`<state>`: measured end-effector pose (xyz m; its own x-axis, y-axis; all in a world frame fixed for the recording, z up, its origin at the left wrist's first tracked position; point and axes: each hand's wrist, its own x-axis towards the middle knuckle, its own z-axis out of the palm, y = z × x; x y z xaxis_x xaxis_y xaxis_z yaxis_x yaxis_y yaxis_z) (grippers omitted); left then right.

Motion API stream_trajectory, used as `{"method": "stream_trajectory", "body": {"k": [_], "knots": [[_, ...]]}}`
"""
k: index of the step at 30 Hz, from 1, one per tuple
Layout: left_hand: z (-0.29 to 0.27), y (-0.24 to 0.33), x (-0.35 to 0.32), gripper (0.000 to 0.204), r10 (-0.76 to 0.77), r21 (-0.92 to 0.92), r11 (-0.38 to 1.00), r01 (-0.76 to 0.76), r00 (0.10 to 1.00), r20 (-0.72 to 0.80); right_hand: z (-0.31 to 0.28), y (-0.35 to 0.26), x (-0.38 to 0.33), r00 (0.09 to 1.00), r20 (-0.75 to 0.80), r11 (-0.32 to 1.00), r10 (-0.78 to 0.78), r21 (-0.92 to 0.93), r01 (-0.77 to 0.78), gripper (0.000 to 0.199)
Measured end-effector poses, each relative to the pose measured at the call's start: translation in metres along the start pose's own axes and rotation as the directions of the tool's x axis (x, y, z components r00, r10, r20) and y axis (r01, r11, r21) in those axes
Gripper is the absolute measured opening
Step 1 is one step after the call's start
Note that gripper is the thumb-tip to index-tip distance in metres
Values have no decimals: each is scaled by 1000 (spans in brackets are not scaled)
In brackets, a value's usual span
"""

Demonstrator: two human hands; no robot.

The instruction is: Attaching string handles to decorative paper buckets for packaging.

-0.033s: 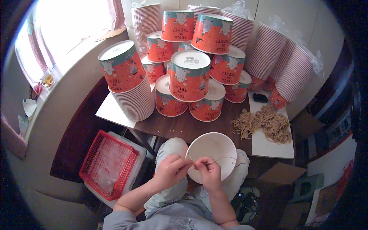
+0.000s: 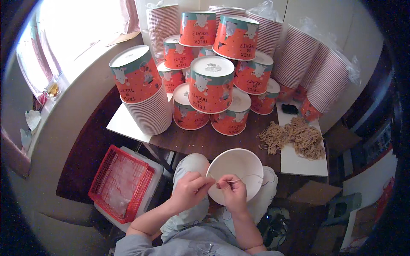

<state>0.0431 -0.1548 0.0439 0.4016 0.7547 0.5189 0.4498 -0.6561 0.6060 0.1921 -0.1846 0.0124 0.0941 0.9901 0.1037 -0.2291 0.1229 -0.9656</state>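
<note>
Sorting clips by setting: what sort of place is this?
Probably a small home workshop for hand-assembling paper buckets: stacks of orange printed buckets, a pile of tan cords on the table, and sleeved stacks of nested buckets along the wall.

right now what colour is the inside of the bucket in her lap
Plain white inside the bucket, clearest in the head view.

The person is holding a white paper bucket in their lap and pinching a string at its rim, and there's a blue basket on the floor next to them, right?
Not quite: the basket on the floor is red, not blue, as the head view shows. The rest holds: both hands, left and right, pinch a thin string at the rim of the white paper bucket in the lap.
</note>
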Motion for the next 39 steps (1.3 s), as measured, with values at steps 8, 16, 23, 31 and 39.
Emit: {"method": "stream_trajectory", "body": {"k": [8,16,23,31,39], "knots": [[3,1,-1,16,-57,-58,997,56,998,-16,4,5,-6,994,-75,996,-75,37,78,8],[-5,-17,-14,26,88,-53,994,-94,990,-107,2,0,-33,998,-57,997,-12,76,17,10],[8,-27,-64,12,-383,-429,802,414,909,162,6,31,-65,959,269,790,94,566,-236,26],[17,-3,-81,16,-441,-619,185,764,627,642,-1,40,-93,872,419,884,255,263,-385,25],[21,8,-88,13,-344,-563,-292,773,465,816,-4,38,-95,855,482,939,191,163,-302,27]]}}
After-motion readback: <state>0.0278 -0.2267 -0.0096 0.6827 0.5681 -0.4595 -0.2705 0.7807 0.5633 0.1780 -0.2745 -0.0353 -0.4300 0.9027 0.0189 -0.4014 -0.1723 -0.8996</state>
